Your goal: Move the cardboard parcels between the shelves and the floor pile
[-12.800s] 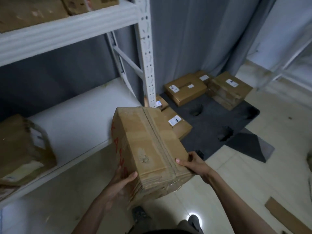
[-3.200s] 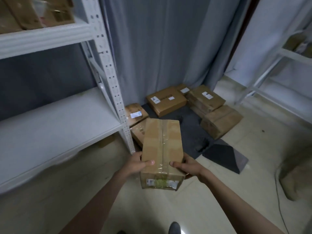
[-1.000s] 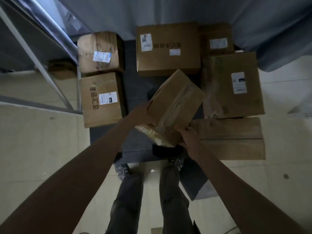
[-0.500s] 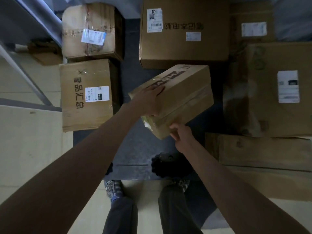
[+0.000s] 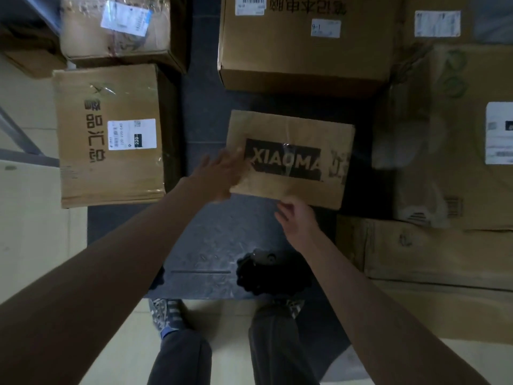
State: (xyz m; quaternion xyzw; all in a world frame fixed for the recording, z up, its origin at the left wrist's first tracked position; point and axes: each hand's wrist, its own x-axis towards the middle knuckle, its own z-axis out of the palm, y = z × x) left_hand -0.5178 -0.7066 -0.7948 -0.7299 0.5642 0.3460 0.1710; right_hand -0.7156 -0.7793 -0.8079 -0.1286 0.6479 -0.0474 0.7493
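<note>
Shows the XIAOMA parcel [image 5: 291, 159] lying flat, print side up, on the dark mat [image 5: 205, 240], in the gap between the parcels already on the floor; half a second earlier, seen held tilted above that same gap, gripped at its left end and near corner. Finds the left hand [image 5: 222, 173] blurred, fingers nearly straight, laid against the parcel's left edge and no longer wrapped round it. Finds the right hand [image 5: 297, 220] at the near edge with fingers loosely bent, holding nothing; cannot tell whether touching the cardboard or just clear of it. Judged as the moment of release: one more parcel delivered to the floor pile, both hands free for the next trip to the shelves. Counted on the floor: seven parcels, namely the one just placed, the taped parcel [image 5: 116, 26] at far left, the left parcel [image 5: 108, 134] with printed characters beside it, the large centre parcel [image 5: 305, 37] beyond the gap, the far right parcel [image 5: 435, 23], the big right parcel [image 5: 455, 134] and the long flat parcel [image 5: 430, 259] nearest on the right. Counted besides: six white labels in view, one black object [image 5: 272, 273] on the mat, two shoes [image 5: 166, 315], and one grey shelf upright [image 5: 16, 134] at the left margin.
</note>
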